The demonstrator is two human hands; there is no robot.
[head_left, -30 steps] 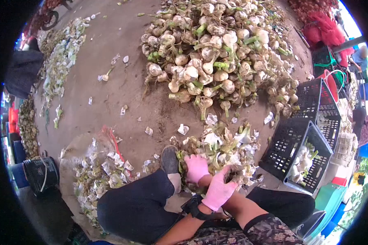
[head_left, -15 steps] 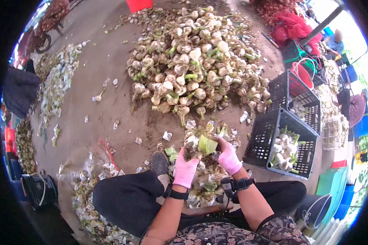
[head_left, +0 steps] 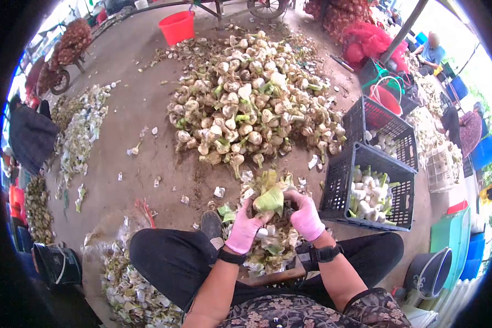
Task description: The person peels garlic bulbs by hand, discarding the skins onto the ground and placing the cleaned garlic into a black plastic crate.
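My left hand [head_left: 245, 230], in a pink glove, has its fingers wrapped round a garlic bulb [head_left: 267, 203] with a broad pale-green leaf. My right hand [head_left: 306, 217], also gloved in pink, is bent at the other side of this bulb; what its fingertips grip is hidden. Beneath both hands lies a heap of peeled skins [head_left: 273, 249] between my legs. Ahead on the ground spreads a large pile of garlic bulbs [head_left: 251, 104] with stems. To the right, a black crate [head_left: 333, 188] holds trimmed white bulbs.
Behind that crate stands another black crate [head_left: 352, 121] with a red bucket [head_left: 385, 99]. A dark bucket [head_left: 429, 273] is at the lower right, a black bucket [head_left: 57, 265] at the left. A red tub [head_left: 176, 28] sits beyond the pile. Other people work at both sides.
The view has tilted up a little, showing more of the far area. Both hands stay together at the bulb, and the green leaf has turned and now lies folded across it.
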